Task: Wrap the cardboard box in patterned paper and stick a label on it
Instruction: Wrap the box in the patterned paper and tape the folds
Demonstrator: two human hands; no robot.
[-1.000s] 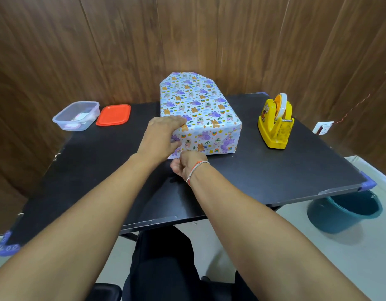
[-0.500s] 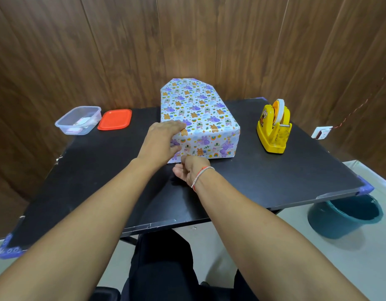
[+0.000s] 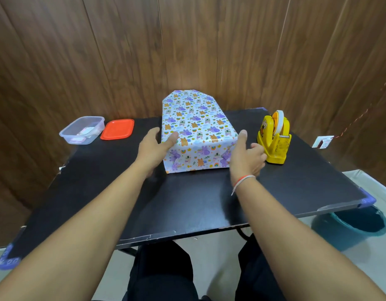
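Note:
The box (image 3: 196, 127), covered in white paper printed with purple and orange animals, lies in the middle of the black table (image 3: 187, 203). At its far end the paper sticks out in a tapered flap. My left hand (image 3: 154, 148) lies against the box's left near side, thumb on the top edge and fingers straight along the side. My right hand (image 3: 245, 157) is at the right near corner, thumb raised beside the corner and fingers loosely curled, holding nothing. No label shows on the box.
A yellow tape dispenser (image 3: 274, 142) stands just right of my right hand. At the back left sit a clear plastic container (image 3: 82, 130) and its red lid (image 3: 117, 129). A teal bucket (image 3: 350, 224) is on the floor under the table's right corner. Wood panelling is behind.
My right hand left the box's near bottom edge and moved to its right corner. My left hand slid from the top to the left side. The view tilted down slightly.

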